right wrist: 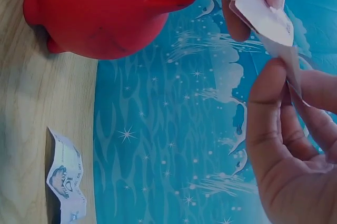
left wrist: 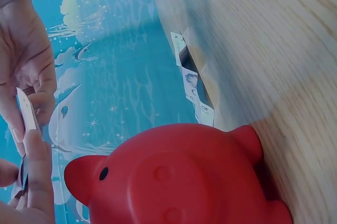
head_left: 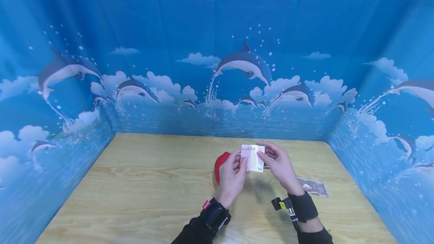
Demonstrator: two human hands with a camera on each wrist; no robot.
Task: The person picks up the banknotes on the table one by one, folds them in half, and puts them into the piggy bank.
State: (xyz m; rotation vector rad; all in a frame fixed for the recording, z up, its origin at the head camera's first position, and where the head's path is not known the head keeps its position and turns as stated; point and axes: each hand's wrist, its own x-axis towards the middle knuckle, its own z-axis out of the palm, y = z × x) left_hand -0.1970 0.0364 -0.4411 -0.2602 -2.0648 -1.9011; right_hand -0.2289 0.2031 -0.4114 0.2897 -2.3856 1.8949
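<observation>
Between my two hands, over the table, is a folded banknote (head_left: 252, 158), its pale side with small print turned up in the head view. My left hand (head_left: 232, 178) pinches the note's left edge between thumb and fingers. At the opposite edge, my right hand (head_left: 281, 165) pinches it the same way, thumb on top. The right wrist view shows the held note (right wrist: 268, 23) bent along a crease. A red piggy bank (left wrist: 195, 176) stands on the table just beside my left hand, which partly hides it in the head view.
A creased banknote (head_left: 313, 186) lies on the wooden table (head_left: 152, 183), right of my right forearm. Another creased note (left wrist: 190, 79) stands in zigzag folds beyond the piggy bank in the left wrist view. A blue dolphin-print curtain (head_left: 190, 22) encloses the table's back and sides.
</observation>
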